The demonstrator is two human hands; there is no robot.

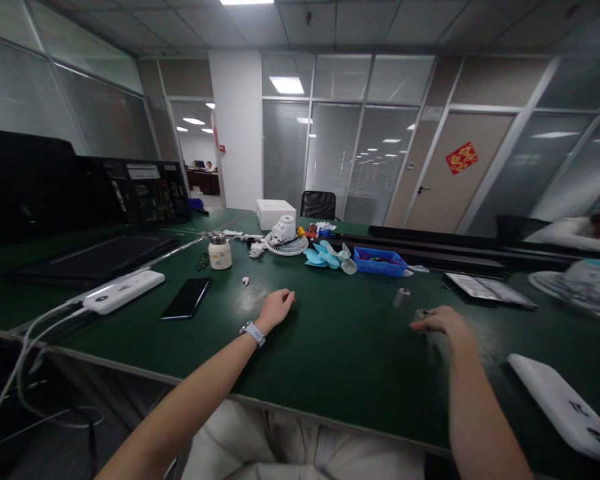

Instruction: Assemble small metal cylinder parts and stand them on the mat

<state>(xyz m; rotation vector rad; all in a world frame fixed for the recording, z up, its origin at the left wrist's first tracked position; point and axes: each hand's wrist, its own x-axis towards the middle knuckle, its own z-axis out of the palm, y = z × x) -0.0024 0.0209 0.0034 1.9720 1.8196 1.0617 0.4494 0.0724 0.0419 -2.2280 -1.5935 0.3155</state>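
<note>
My left hand [277, 308], with a watch [253, 333] on its wrist, rests on the green table [340, 373], its fingers curled in. Nothing shows between those fingers. Farther right, my right hand [445, 321] bends down to the tabletop, thumb and fingers closed around a small, shiny round object [422, 313] that is partly covered. Just left of that hand stands a short silver metal cylinder [403, 298], apart from the fingers. A small white piece [245, 281] lies beyond my left hand.
A black phone [187, 298], a white power bank [125, 291] with cables and a jar [220, 252] lie left. Behind are a white fan part [283, 232], light-blue fan blades [327, 256] and a blue tray [380, 261]. Another white device [563, 403] lies right; a person [560, 231] sits beyond.
</note>
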